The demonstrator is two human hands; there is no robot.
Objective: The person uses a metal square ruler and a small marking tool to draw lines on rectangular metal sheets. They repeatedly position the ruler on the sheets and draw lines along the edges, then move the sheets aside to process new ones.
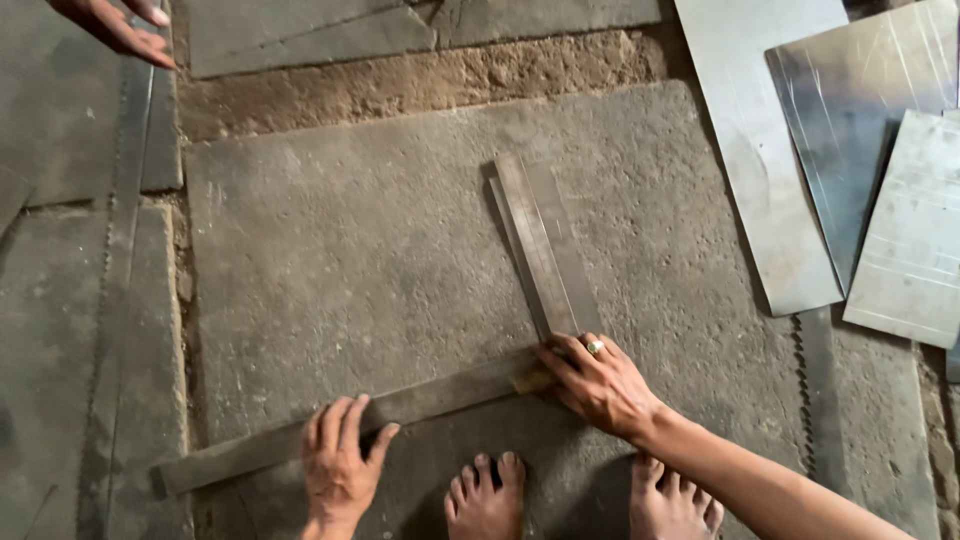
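Note:
A large metal try square (540,250) lies flat on a grey stone slab (360,240), one arm pointing away from me, the other (400,405) running left along the near edge. My left hand (338,465) presses flat on the long lower arm, fingers spread. At the corner where the two arms meet rests my right hand (598,382), which wears a ring, its fingers holding the square down. My two bare feet (490,500) stand just behind the square.
Several shiny metal sheets (850,150) lie overlapped at the upper right. A long toothed blade (120,250) runs down the left side and another (818,390) lies at the right. Another person's hand (120,25) shows at the top left. A rough earth strip (420,80) crosses behind the slab.

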